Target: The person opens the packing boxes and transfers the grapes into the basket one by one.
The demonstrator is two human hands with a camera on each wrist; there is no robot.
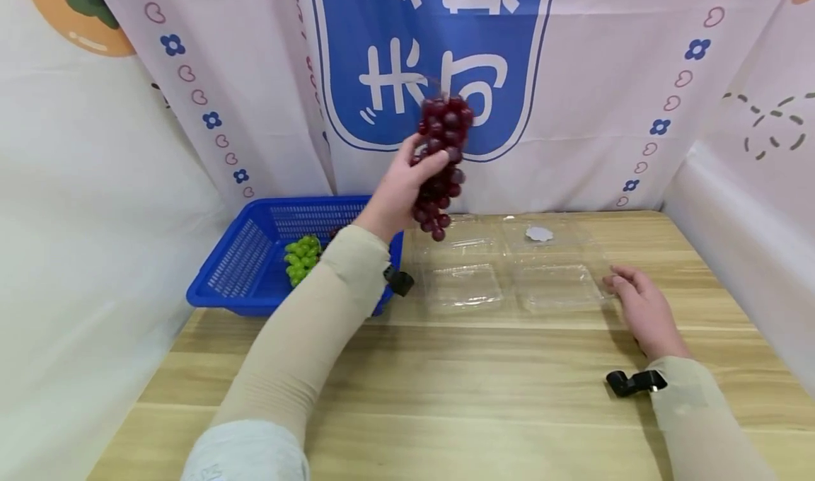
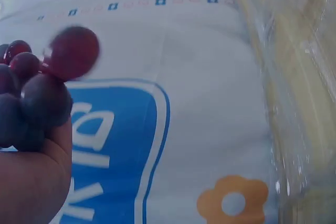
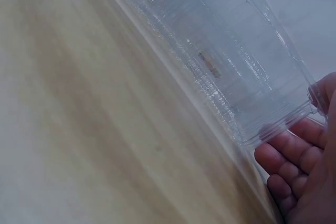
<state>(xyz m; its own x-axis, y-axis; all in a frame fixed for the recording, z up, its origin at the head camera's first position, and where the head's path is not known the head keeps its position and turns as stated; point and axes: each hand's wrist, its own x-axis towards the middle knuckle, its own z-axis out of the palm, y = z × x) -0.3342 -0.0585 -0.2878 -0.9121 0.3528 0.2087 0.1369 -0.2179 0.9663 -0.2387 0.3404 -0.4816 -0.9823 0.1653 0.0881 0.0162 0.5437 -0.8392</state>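
In the head view my left hand [image 1: 397, 187] grips a bunch of dark red grapes [image 1: 449, 124], held up in front of the back cloth. Several of its grapes [image 2: 46, 98] fill the left side of the left wrist view, over part of the hand. My right hand [image 1: 646, 315] is at the right edge of a clear plastic container [image 1: 560, 286]. The right wrist view has the thumb on the rim of this container [image 3: 226, 77] and the fingers curled beneath it, pinching its corner. A second clear container [image 1: 461, 283] sits directly left of it on the table.
A blue plastic basket [image 1: 213, 283] stands at the back left. Green grapes [image 1: 302, 258] lie in it, partly behind my left forearm, with a bit of dark red fruit beside them. A white scalloped label [image 1: 539, 234] shows at the right container's back part. White cloth walls surround the wooden table [image 1: 484, 396].
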